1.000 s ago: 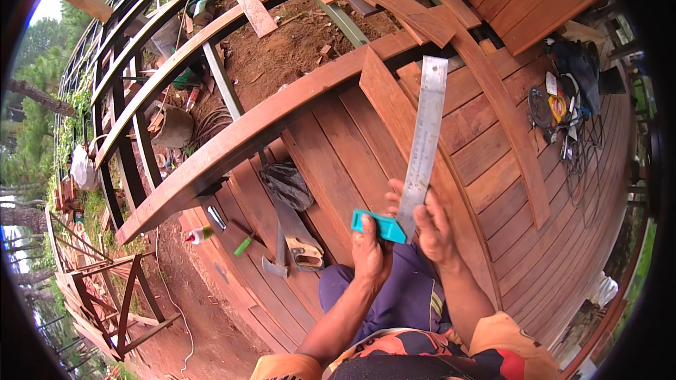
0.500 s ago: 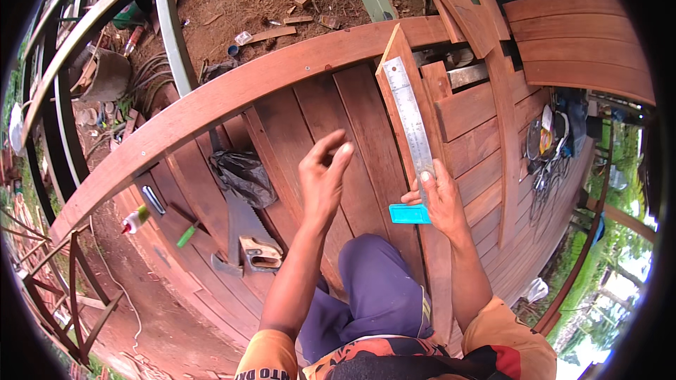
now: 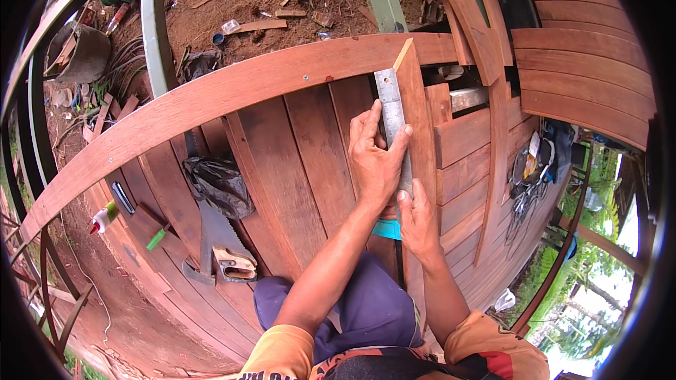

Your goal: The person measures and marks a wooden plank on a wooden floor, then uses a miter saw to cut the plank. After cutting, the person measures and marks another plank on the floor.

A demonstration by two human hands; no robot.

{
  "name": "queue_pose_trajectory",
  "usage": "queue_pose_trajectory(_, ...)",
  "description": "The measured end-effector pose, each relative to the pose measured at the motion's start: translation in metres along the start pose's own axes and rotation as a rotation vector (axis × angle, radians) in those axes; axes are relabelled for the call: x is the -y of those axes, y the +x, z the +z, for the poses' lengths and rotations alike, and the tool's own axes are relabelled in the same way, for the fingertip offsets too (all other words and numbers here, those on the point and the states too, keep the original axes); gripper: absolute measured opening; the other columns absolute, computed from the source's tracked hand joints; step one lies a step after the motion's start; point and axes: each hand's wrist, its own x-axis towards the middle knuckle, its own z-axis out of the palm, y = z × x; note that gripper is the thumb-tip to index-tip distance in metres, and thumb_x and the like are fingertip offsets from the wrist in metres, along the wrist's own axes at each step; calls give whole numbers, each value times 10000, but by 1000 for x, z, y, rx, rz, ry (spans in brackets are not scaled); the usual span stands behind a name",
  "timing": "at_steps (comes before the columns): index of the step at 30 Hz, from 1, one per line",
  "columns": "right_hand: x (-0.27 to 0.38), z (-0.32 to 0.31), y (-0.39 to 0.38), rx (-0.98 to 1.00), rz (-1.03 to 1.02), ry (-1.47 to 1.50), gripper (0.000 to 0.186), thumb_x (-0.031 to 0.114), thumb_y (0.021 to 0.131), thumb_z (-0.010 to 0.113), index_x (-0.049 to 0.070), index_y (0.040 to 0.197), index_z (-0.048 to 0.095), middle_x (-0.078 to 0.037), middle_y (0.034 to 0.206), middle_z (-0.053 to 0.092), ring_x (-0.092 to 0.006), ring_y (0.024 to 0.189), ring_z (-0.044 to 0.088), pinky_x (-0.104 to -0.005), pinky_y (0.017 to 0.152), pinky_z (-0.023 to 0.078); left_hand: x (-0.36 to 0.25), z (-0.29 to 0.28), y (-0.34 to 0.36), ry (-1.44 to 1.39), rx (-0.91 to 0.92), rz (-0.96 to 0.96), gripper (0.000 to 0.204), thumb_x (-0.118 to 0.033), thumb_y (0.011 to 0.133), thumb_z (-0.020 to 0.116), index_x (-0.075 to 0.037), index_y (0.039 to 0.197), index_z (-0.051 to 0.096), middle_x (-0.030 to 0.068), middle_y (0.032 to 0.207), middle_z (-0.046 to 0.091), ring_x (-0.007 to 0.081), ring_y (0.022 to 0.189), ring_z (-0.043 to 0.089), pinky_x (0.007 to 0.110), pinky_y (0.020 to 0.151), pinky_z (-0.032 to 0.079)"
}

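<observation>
A try square (image 3: 389,98) with a steel ruler blade and a turquoise handle lies along a narrow wooden board (image 3: 420,123), whose far end is cut at a slant. My left hand (image 3: 379,158) grips the middle of the blade, fingers on its left side and thumb on its right. Lower down, my right hand (image 3: 420,224) holds the square and board near the handle, its thumb upward against the blade. Its other fingers are mostly hidden. The turquoise handle shows partly between my wrists.
A curved-looking wooden rail (image 3: 282,77) crosses ahead. On the planks at left lie a handsaw (image 3: 234,264), a hammer (image 3: 199,273), a black plastic bag (image 3: 222,186), a green-handled tool (image 3: 158,238) and a glue bottle (image 3: 104,217). Tangled cables (image 3: 524,186) rest at right.
My left hand has moved right and closed on the square's blade. The blade now sits at the board's left edge, more upright in view. The whole view has shifted slightly.
</observation>
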Motion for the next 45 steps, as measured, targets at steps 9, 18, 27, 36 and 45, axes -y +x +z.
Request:
queue_pose_trajectory(9,-8,7,-4,-48,-119,-56,258,154,1077,488,-85,1164,530,-295,859,608,-480,795,642,-497,685,468,-1,10,-10,-64,-27,-2,635,-185,855,835,-28,1433,623,107,1246,567,151,886,548,285,731,500)
queue_pose_trajectory(18,-8,14,-7,-51,-82,-75,292,48,1030,533,-149,1245,516,-318,901,624,-487,820,649,-510,704,473,-4,5,-8,-133,4,-8,624,-140,877,793,-3,1451,589,168,1283,585,283,1133,629,379,949,536)
queue_pose_trajectory(27,-14,14,-7,-63,-118,-77,275,48,1029,520,-136,1233,519,-329,895,618,-506,826,645,-508,702,472,3,9,-9,-122,-49,79,605,-135,892,767,26,1444,579,167,1291,590,274,1134,639,371,944,546)
queue_pose_trajectory(36,-6,12,-7,-20,-10,-64,269,67,1036,501,-126,1223,530,-303,937,632,-451,858,654,-485,758,489,2,9,-10,-167,-24,39,598,-145,918,755,67,1443,564,157,1323,578,224,1165,606,331,969,527)
queue_pose_trajectory(45,-16,11,-7,-31,-39,-128,340,76,1032,515,-171,1266,516,-328,965,649,-481,889,661,-501,785,504,2,10,-9,-209,-31,9,595,-126,913,754,80,1438,564,149,1319,579,215,1147,610,323,936,530)
